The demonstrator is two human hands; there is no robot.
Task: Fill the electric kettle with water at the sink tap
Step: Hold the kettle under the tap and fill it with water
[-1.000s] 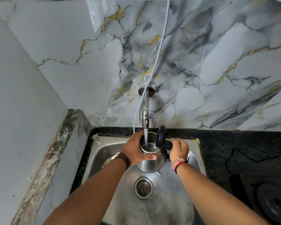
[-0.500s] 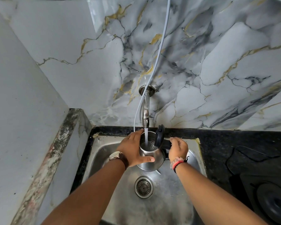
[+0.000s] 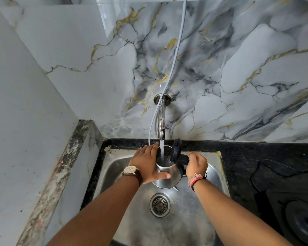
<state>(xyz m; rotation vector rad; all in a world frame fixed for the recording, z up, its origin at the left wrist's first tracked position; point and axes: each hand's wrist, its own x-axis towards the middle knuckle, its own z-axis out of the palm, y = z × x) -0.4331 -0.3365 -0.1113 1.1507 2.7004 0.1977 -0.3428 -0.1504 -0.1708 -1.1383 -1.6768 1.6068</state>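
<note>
A steel electric kettle (image 3: 171, 176) is held over the steel sink (image 3: 117, 167), right under the chrome wall tap (image 3: 161, 121). Its black lid (image 3: 176, 150) stands flipped open on the right. A stream of water (image 3: 162, 149) runs from the tap into the kettle's mouth. My left hand (image 3: 148, 164) wraps around the kettle's body from the left, thumb across the front. My right hand (image 3: 196, 165) grips the black handle on the right.
The round drain (image 3: 159, 205) lies in the sink bottom below the kettle. A thin grey hose (image 3: 174, 59) hangs down the marble wall past the tap. A black countertop (image 3: 242, 157) with a stove burner (image 3: 304, 219) lies right. A stained ledge (image 3: 60, 167) borders the left.
The kettle and both hands have stayed under the running tap, shifting only slightly upward in view. Water keeps flowing into the kettle.
</note>
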